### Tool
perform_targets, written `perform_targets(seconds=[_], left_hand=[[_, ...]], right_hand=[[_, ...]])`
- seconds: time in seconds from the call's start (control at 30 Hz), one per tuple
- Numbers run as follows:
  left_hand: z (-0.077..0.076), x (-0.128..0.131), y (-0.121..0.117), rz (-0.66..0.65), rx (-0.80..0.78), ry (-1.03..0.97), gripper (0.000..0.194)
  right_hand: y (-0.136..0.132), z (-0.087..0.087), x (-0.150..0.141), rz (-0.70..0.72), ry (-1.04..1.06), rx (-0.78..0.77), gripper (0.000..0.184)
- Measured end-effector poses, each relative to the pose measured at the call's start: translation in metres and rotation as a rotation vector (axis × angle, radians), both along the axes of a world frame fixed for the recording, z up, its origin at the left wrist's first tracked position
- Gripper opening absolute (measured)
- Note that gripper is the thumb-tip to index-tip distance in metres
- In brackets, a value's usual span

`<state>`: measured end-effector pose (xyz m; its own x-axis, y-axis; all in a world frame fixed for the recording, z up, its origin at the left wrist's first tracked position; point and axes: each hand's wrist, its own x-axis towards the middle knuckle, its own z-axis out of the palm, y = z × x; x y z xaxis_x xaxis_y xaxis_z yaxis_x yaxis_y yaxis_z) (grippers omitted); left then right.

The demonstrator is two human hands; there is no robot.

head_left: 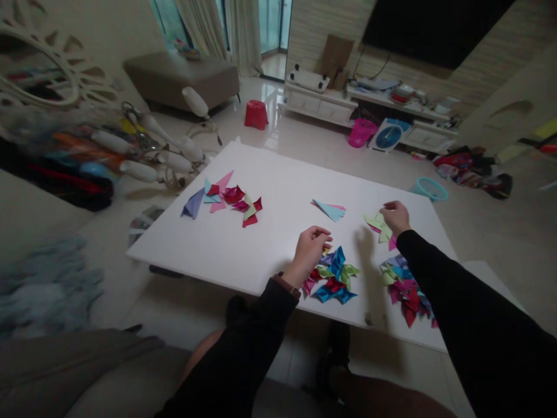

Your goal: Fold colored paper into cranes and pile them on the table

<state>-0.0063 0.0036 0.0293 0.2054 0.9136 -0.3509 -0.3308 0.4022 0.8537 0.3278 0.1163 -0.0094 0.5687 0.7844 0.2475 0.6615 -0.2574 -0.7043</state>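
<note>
My left hand (311, 248) hovers over the near edge of the white table (209, 249), its fingers loosely bent and apart. Just beneath it lies a pile of shiny folded paper pieces (334, 290) in blue, red, green and purple. Farther right, my right hand (395, 217) has its fingertips pinched together at a light green folded paper (383, 233), which lies with pink pieces. A second heap of folded papers (409, 290) sits partly behind my right forearm. Between and beyond my hands rests a small stack of light blue and pink folded papers (331, 210).
More folded papers (235, 197) are scattered on the table's left side. A white lamp with several arms (174, 154) stands by the left edge. On the floor beyond are a red stool (256, 115), a pink bin (362, 133), a fan (389, 135) and a turquoise basket (430, 188).
</note>
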Motion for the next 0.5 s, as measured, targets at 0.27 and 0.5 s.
perform_targets(seconds=[0.27, 0.5], left_hand=[[0.005, -0.006, 0.0, 0.135, 0.304, 0.061, 0.012], [0.013, -0.027, 0.005, 0.216, 0.366, 0.171, 0.012]], right_hand=[[0.004, -0.036, -0.246, 0.763, 0.265, -0.204, 0.025], [0.027, -0.066, -0.363, 0.987, 0.275, -0.376, 0.034]])
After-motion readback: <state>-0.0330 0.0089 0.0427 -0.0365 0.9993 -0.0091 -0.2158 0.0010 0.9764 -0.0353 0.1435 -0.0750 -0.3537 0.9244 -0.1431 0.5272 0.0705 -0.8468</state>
